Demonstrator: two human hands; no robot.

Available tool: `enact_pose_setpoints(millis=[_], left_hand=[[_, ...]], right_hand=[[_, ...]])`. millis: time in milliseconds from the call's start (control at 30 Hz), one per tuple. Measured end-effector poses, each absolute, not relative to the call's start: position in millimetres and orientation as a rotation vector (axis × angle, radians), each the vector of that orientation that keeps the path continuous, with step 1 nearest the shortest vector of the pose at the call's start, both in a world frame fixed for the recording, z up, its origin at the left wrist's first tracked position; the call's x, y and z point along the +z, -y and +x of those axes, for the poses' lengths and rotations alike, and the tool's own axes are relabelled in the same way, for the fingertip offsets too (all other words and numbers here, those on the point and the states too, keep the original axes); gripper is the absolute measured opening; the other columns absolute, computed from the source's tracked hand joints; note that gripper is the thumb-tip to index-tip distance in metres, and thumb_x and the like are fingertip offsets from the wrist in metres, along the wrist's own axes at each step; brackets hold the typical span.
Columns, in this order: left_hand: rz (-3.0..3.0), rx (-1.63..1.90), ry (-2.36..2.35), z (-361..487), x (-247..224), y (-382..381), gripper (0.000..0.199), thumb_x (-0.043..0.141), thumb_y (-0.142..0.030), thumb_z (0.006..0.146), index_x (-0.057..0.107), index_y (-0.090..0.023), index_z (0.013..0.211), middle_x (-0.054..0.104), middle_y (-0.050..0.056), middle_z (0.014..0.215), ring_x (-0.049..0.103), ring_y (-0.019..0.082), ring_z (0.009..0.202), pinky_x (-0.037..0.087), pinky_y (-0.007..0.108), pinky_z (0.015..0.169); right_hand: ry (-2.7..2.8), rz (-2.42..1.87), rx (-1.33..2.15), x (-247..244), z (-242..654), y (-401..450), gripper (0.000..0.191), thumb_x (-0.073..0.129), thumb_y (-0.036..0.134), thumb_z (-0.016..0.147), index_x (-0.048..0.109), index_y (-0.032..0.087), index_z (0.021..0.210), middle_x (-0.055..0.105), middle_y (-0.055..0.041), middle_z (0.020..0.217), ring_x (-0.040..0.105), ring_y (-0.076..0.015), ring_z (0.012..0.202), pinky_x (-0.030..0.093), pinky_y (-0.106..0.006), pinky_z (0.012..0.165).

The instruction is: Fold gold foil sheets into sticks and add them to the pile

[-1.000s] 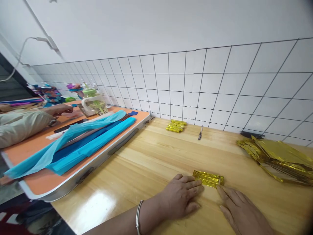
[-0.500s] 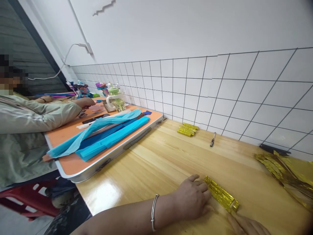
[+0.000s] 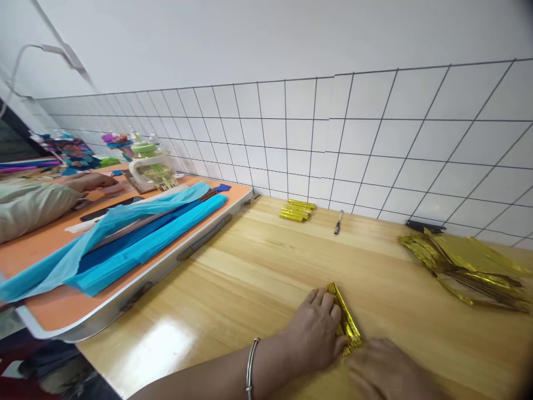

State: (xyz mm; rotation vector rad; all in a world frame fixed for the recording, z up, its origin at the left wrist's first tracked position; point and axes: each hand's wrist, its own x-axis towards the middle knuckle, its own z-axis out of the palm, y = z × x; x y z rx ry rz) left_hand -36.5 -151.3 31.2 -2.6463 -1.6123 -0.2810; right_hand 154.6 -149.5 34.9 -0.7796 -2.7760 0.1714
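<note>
A folded strip of shiny gold foil paper (image 3: 348,322) lies on the wooden table in front of me. My left hand (image 3: 314,328), with a silver bangle at the wrist, rests along its left side. The fingers are bent and press together onto the foil, with the thumb near its lower end. At that same end is my right hand (image 3: 387,366), blurred by motion. Its fingers are close to the foil, but whether they pinch it I cannot tell.
Several rolled gold strips (image 3: 297,210) and a small pen-like tool (image 3: 338,222) lie near the wire grid. Loose gold sheets (image 3: 462,266) are at the right. The orange folding table (image 3: 50,311) at left bears blue paper (image 3: 154,239), a drink bottle (image 3: 154,166) and a co-worker's arm (image 3: 37,205).
The view has swung right. The foil strip is turned steeper, and my left fingers now cover more of it. My right hand has come up over the strip's near end.
</note>
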Motion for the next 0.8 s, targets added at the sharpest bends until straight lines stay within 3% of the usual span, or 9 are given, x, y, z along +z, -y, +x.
enact_pose_setpoints(millis=[67,200,300,533,667,800], left_hand=[[-2.645,-0.258,1.585,-35.6,28.7,152.8,0.048,0.037,-0.051,0.086,0.055,-0.01,0.103,0.053,0.016,0.111,0.041,0.03,0.117,0.026,0.046,0.103],[-2.638,-0.266,1.587,-34.4,22.6,154.4,0.053,0.032,-0.051,0.089,0.051,-0.009,0.114,0.051,0.017,0.119,0.035,0.031,0.124,0.025,0.046,0.105],[-2.635,-0.291,1.618,-35.1,21.1,155.4,0.057,0.028,-0.052,0.09,0.046,-0.008,0.122,0.046,0.018,0.127,0.032,0.031,0.127,0.026,0.044,0.104],[-2.63,-0.274,1.668,-36.9,26.2,158.6,0.058,0.026,-0.051,0.091,0.045,-0.008,0.126,0.047,0.018,0.128,0.034,0.031,0.127,0.03,0.042,0.1],[-2.61,-0.265,1.652,-37.4,22.7,159.4,0.059,0.027,-0.05,0.091,0.046,-0.006,0.126,0.045,0.021,0.13,0.037,0.033,0.125,0.032,0.043,0.098],[-2.614,-0.264,1.65,-38.1,18.8,160.0,0.058,0.028,-0.048,0.091,0.044,-0.005,0.127,0.041,0.022,0.133,0.036,0.033,0.126,0.031,0.043,0.097]], right_hand=[[2.68,-1.033,0.389,46.9,152.8,133.3,0.021,0.041,0.025,0.088,0.062,0.026,0.084,0.067,-0.0007,0.082,0.06,-0.017,0.076,0.046,-0.029,0.069],[2.446,-1.332,0.647,48.8,137.6,91.0,0.026,0.05,0.027,0.081,0.057,0.024,0.106,0.064,-0.004,0.101,0.06,-0.0192,0.088,0.047,-0.032,0.076],[2.418,-1.298,0.739,32.5,122.6,66.1,0.04,0.053,0.022,0.076,0.052,0.021,0.116,0.061,-0.0061,0.107,0.058,-0.0199,0.093,0.046,-0.033,0.081],[2.435,-1.097,0.771,10.1,117.4,46.5,0.044,0.046,0.008,0.074,0.055,0.019,0.116,0.057,-0.0075,0.106,0.055,-0.0176,0.097,0.044,-0.032,0.087],[2.533,-0.905,0.912,22.5,124.2,42.3,0.038,0.047,0.013,0.08,0.056,0.023,0.115,0.056,-0.0054,0.102,0.055,-0.0162,0.092,0.046,-0.03,0.081],[2.543,-0.903,0.93,28.6,120.5,38.8,0.022,0.046,0.025,0.087,0.063,0.022,0.1,0.058,-0.0047,0.093,0.056,-0.0159,0.085,0.047,-0.028,0.074]])
